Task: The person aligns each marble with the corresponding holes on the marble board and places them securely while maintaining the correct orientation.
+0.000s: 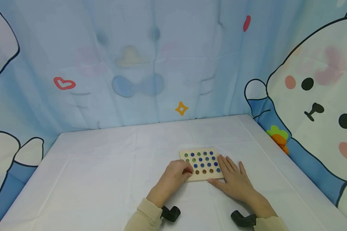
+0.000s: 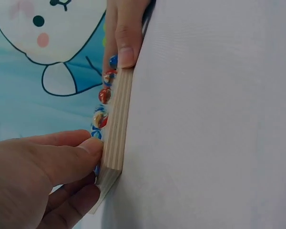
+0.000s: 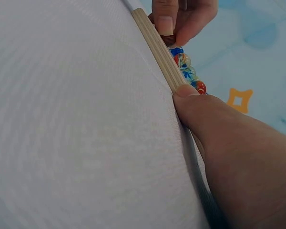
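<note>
A small wooden board [image 1: 204, 177] lies flat on the white table, its holes filled with blue, green and orange marbles [image 1: 203, 160]. My left hand [image 1: 188, 170] is curled at the board's near-left corner, thumb and forefinger pinching a reddish marble [image 3: 168, 40] there. My right hand [image 1: 221, 170] lies flat with straight fingers over the board's right edge, and its thumb [image 3: 195, 100] presses the front edge. The left wrist view shows the board's layered edge [image 2: 117, 129], my left thumb [image 2: 90, 148] at its corner and the marbles [image 2: 105, 95] in a row.
A white cloth [image 1: 104, 173] covers the table, with wide bare room to the left and behind the board. A blue cartoon curtain [image 1: 162, 64] closes off the back and sides. The table's right edge [image 1: 277, 150] runs close to the curtain.
</note>
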Demonstrator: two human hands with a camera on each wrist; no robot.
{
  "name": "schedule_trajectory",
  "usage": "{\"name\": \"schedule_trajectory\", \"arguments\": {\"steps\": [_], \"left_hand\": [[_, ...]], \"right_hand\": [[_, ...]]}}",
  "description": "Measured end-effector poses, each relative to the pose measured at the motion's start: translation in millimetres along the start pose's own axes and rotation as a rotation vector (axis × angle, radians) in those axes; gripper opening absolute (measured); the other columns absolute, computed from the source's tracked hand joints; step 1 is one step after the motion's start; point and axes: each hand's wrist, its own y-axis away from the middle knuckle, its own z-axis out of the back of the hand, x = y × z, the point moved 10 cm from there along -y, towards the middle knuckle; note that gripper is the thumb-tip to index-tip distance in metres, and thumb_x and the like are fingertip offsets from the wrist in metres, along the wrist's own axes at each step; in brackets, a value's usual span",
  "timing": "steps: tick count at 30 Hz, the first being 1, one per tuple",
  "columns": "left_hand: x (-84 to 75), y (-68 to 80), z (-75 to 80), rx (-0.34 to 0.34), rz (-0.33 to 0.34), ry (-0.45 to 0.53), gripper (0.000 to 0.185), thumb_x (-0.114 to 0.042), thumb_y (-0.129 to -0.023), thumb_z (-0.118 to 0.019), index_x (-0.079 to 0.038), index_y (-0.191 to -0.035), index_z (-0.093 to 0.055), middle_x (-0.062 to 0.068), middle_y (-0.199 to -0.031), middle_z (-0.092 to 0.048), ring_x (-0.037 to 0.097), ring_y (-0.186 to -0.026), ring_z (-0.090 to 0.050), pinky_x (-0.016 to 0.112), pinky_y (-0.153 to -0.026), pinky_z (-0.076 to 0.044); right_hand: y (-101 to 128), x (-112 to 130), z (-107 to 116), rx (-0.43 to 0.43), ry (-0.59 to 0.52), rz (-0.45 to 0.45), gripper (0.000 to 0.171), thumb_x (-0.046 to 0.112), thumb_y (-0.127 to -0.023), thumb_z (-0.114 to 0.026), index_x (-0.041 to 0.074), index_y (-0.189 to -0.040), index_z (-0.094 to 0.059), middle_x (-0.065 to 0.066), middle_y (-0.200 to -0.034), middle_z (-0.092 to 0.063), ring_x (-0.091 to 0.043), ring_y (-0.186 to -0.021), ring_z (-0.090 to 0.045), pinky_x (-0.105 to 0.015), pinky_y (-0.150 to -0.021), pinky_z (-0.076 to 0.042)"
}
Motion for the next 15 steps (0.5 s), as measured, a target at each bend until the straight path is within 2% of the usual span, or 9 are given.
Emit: {"name": "schedule_trajectory", "arguments": {"steps": [9,15], "left_hand": [[-5.9,-1.6,1.9,-0.039,-0.046,-0.049,0.005,-0.010,-0.085,-0.077,-0.013,-0.089,-0.078,-0.004,-0.085,-0.070,0.002,-0.079,-0.062,0.012,-0.072,-0.051],[2.4,-0.3,-4.4,-0.020,0.005,0.023,0.008,-0.010,-0.087,-0.075,-0.013,-0.095,-0.076,-0.004,-0.090,-0.069,-0.001,-0.078,-0.056,0.011,-0.069,-0.048]], "right_hand": [[-2.0,-4.2,-0.6,0.007,0.012,-0.005,0.107,0.073,-0.085,-0.054,-0.002,-0.155,-0.022,-0.023,-0.161,-0.024,-0.044,-0.149,-0.019,-0.071,-0.116,-0.004],[-0.6,-5.5,-2.3,0.010,0.000,-0.007,0.107,0.073,-0.085,-0.054,-0.001,-0.155,-0.022,-0.023,-0.161,-0.024,-0.045,-0.149,-0.019,-0.071,-0.116,-0.004]]}}
